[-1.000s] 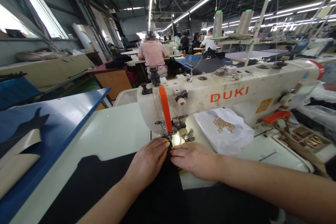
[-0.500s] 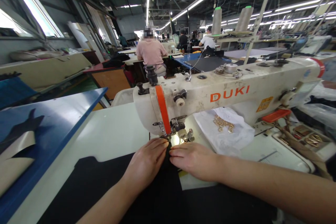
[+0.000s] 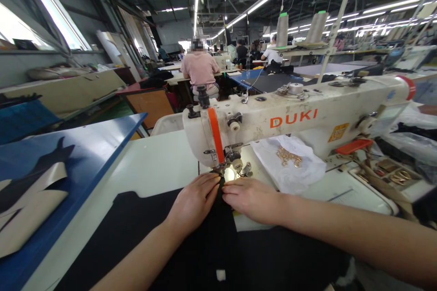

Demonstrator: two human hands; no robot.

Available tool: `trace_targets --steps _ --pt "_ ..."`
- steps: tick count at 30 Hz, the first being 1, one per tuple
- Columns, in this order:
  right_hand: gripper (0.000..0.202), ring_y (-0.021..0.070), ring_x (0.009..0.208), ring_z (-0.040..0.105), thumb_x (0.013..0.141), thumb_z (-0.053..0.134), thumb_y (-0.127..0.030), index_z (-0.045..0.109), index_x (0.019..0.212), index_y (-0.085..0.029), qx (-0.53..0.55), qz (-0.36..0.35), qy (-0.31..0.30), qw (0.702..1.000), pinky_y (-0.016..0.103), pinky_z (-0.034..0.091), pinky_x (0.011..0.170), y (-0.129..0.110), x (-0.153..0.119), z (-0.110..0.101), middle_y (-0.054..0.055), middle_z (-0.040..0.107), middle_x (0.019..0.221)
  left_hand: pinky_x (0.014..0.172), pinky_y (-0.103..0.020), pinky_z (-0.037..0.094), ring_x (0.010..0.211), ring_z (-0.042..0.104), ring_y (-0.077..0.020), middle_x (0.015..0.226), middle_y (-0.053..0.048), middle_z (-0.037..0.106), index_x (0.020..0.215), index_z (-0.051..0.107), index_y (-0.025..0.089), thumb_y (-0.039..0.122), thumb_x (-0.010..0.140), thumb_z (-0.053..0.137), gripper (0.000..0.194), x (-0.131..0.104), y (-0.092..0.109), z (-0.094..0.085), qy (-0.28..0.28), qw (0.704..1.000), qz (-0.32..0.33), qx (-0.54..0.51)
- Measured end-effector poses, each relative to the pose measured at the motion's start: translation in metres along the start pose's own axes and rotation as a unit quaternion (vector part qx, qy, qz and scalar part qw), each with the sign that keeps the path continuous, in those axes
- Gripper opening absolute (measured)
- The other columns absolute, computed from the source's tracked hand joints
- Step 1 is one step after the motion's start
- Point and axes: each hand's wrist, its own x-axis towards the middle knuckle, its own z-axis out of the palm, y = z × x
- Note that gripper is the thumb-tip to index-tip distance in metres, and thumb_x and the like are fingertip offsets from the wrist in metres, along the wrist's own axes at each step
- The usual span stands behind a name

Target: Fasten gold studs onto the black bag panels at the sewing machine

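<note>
A large piece of black fabric point(image 3: 146, 225) lies over the bed of a white sewing machine point(image 3: 252, 116) and reaches down to the front of the view. My left hand point(image 3: 195, 200) presses on it just left of the presser foot point(image 3: 221, 169), fingers together and closed on the cloth. On the right side of the narrow black strip under the foot, my right hand point(image 3: 251, 200) pinches the fabric edge, thumb tucked below the fingers. The fingertips of both hands are close to the needle area, which the machine's lamp lights. A small white patch point(image 3: 221, 275) shows on the cloth near my body.
Gold-coloured metal hardware point(image 3: 288, 157) lies on white plastic point(image 3: 307, 177) beneath the machine arm. A parts tray point(image 3: 398, 173) stands at right. On the left, a blue table point(image 3: 102, 163) carries black and beige pieces. Thread cones point(image 3: 282, 29) stand behind; a person in pink point(image 3: 200, 68) sits ahead.
The view has shifted slightly, and a white patch has come into sight on the fabric. The cloth's left part sits a little farther forward. Both hands keep their hold beside the presser foot.
</note>
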Motion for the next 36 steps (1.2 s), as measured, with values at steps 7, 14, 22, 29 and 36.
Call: trace_targets --steps 7,14,22,29,36 --pt "0.014 0.0195 0.108 0.055 0.089 0.05 -0.016 0.059 0.1 -0.012 -0.008 0.004 0.001 1.0 0.031 0.042 0.098 0.0 0.0 0.002 0.01 0.062 0.111 0.09 -0.039 0.055 0.098 0.065 -0.021 0.103 -0.011 0.07 0.101 0.065 0.013 0.023 0.092 0.042 0.027 0.0 0.0 0.0 0.004 1.0 -0.005 0.006" --pt "0.014 0.0197 0.11 0.054 0.09 0.05 -0.017 0.059 0.099 -0.012 0.002 -0.001 0.012 1.0 0.031 0.041 0.099 0.001 -0.001 0.005 0.01 0.062 0.112 0.088 -0.037 0.056 0.097 0.066 -0.0209 0.102 -0.012 0.07 0.099 0.066 0.012 0.024 0.092 0.04 0.029 0.0 -0.001 0.0 0.0 1.0 0.015 0.008" --pt "0.015 0.019 0.109 0.054 0.092 0.045 -0.016 0.059 0.096 -0.013 0.009 0.005 0.006 1.0 0.03 0.042 0.097 0.001 0.0 0.002 0.009 0.062 0.11 0.087 -0.035 0.056 0.096 0.066 -0.0203 0.102 -0.009 0.071 0.099 0.067 0.015 0.026 0.092 0.039 0.03 0.002 -0.005 -0.001 -0.007 1.0 0.024 0.01" --pt "0.017 0.017 0.105 0.055 0.094 0.042 -0.016 0.059 0.093 -0.013 0.004 0.004 0.001 1.0 0.029 0.042 0.095 0.003 0.003 0.003 0.009 0.063 0.104 0.086 -0.035 0.056 0.094 0.067 -0.0207 0.101 -0.009 0.071 0.099 0.067 0.016 0.029 0.092 0.04 0.03 0.001 -0.012 0.003 0.001 0.999 0.039 0.015" --pt "0.017 0.0173 0.104 0.055 0.093 0.041 -0.016 0.058 0.093 -0.014 -0.002 0.012 -0.001 1.0 0.028 0.043 0.094 0.005 0.004 0.004 0.008 0.062 0.105 0.087 -0.035 0.056 0.094 0.067 -0.0209 0.1 -0.008 0.072 0.1 0.067 0.016 0.03 0.093 0.04 0.031 0.002 -0.016 0.005 0.006 0.999 0.041 0.023"
